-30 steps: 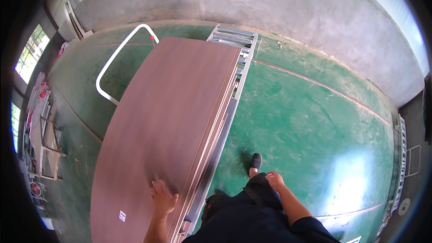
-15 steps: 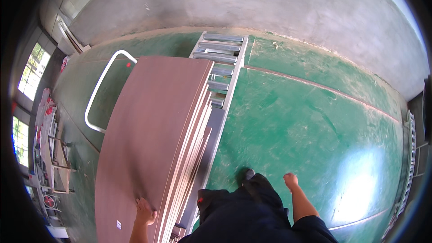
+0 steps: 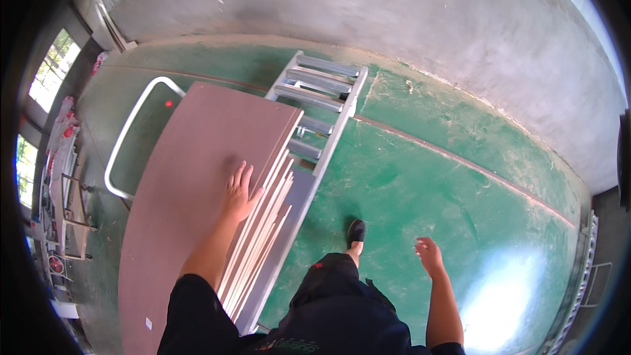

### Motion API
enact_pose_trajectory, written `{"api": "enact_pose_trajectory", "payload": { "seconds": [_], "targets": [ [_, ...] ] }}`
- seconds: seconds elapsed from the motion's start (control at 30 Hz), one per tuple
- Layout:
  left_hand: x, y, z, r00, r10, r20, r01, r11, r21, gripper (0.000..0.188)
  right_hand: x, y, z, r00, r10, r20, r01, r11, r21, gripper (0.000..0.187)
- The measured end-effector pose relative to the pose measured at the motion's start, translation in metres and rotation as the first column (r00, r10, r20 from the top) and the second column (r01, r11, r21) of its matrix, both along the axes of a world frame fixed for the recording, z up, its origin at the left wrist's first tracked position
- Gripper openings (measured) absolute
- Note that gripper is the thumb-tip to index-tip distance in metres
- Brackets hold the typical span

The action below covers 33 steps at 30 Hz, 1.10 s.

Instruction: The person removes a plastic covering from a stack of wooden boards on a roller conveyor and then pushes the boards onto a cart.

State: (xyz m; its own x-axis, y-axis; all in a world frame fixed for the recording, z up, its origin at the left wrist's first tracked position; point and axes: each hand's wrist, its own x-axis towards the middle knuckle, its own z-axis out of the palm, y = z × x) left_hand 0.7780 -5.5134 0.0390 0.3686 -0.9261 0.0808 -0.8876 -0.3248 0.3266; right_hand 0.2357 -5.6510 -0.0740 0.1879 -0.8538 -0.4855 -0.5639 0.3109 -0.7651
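Left hand (image 3: pixel 241 190) flat on top sheet (image 3: pixel 197 210) of brown board stack, palm down, fingers (image 3: pixel 240 172) spread and extended, not gripping anything. Fingertips point toward the far end of the sheet; thumb side sits just beside the sheet's right edge. Under and right of the fingers, pale edges of the lower sheets (image 3: pixel 263 230) fan out in steps. Stack lies on a grey roller conveyor (image 3: pixel 315 102), rollers exposed well beyond the fingertips. White tubular cart handle (image 3: pixel 128 131) left of the fingers, past the sheet's far-left corner. Right hand (image 3: pixel 429 254) hangs free over green floor (image 3: pixel 447 184), well apart from the stack, fingers loosely curled, holding nothing. Black shoe (image 3: pixel 355 232) on the floor between both hands
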Motion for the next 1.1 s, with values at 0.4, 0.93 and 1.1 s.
{"api": "enact_pose_trajectory", "payload": {
  "seconds": [0.4, 0.93, 1.1],
  "targets": [
    [0.011, -0.104, -0.012, 0.976, -0.035, 0.216, 0.011, 0.994, 0.112, 0.069, -0.209, 0.056, -0.063, 0.541, -0.683, -0.49, 0.83, 0.342, 0.44, 0.033],
    [0.015, -0.192, -0.007, 0.981, 0.04, 0.19, -0.068, 0.987, 0.143, 0.07, -0.019, -0.365, 0.001, 0.976, -0.218, 0.008, 0.216, 0.971, 0.099, 0.025],
    [0.02, -0.217, -0.007, 0.983, 0.069, 0.169, -0.101, 0.977, 0.187, 0.072, -0.008, -0.407, -0.013, 0.996, -0.07, -0.058, 0.083, 0.958, 0.273, 0.026]
  ]
}}
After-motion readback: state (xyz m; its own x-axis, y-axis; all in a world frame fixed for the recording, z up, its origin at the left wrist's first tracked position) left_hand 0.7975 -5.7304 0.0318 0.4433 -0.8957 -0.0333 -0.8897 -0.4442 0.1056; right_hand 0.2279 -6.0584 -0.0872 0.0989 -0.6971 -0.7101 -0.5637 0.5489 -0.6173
